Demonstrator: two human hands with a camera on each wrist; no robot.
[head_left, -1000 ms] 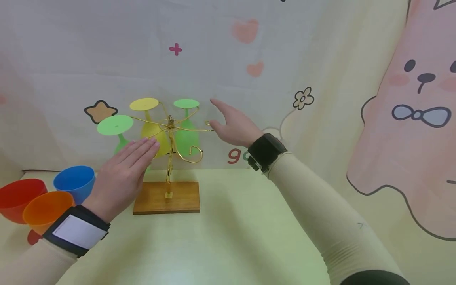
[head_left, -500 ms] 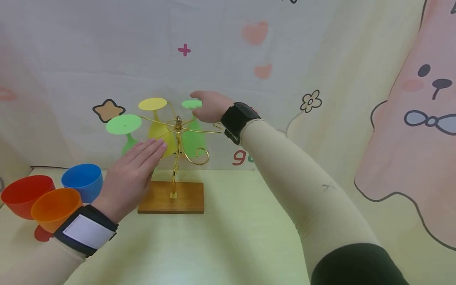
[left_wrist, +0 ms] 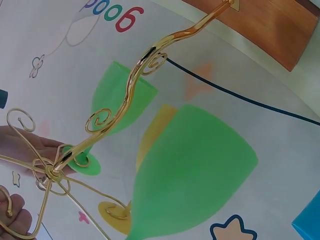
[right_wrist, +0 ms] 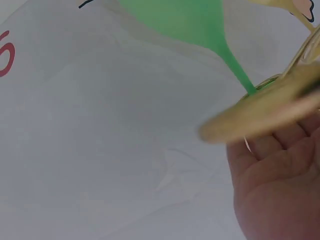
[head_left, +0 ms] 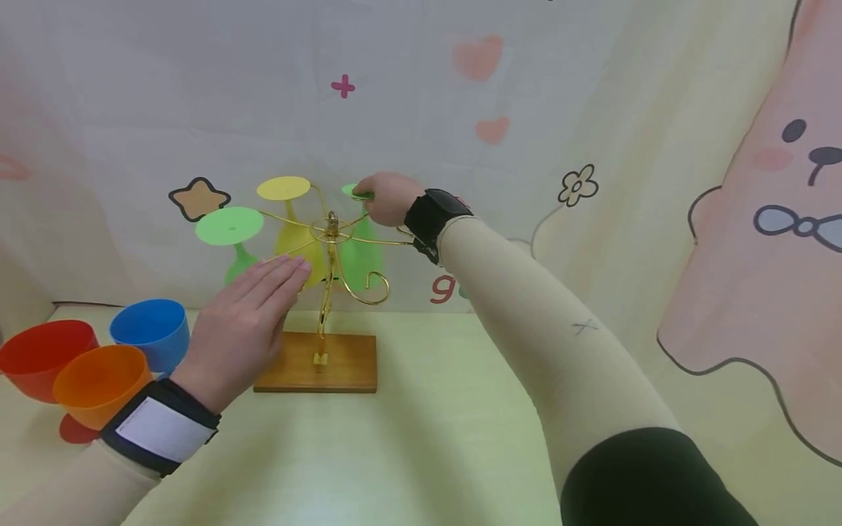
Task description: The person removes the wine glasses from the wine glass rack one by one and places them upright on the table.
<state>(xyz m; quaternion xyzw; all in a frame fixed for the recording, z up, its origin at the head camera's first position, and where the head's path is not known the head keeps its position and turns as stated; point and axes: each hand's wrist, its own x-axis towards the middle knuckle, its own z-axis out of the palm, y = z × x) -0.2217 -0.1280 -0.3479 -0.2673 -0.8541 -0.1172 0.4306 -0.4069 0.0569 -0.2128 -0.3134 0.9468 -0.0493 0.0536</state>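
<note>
A gold wine glass rack [head_left: 327,292] stands on a wooden base, with curled arms at its top. Two green wine glasses and a yellow one [head_left: 287,237] hang upside down from it. My right hand [head_left: 393,199] pinches the round foot of the back green wine glass [head_left: 360,256]; that glass's stem and bowl [right_wrist: 185,20] appear in the right wrist view. My left hand [head_left: 240,329] holds one rack arm, its fingertips beside the curled end in the left wrist view; its thumb is hidden from the head view. The near green wine glass [left_wrist: 195,170] hangs beside it.
Red [head_left: 46,358], orange [head_left: 101,383] and blue [head_left: 150,332] cup-like bowls stand at the left on the pale table [head_left: 421,438]. A round red foot [head_left: 77,429] shows below the orange one. A printed cloth [head_left: 408,131] hangs behind the rack.
My right hand has moved left from beside the rack to the back green wine glass and closed on its foot. My left hand stays at the rack arm. The view has shifted slightly.
</note>
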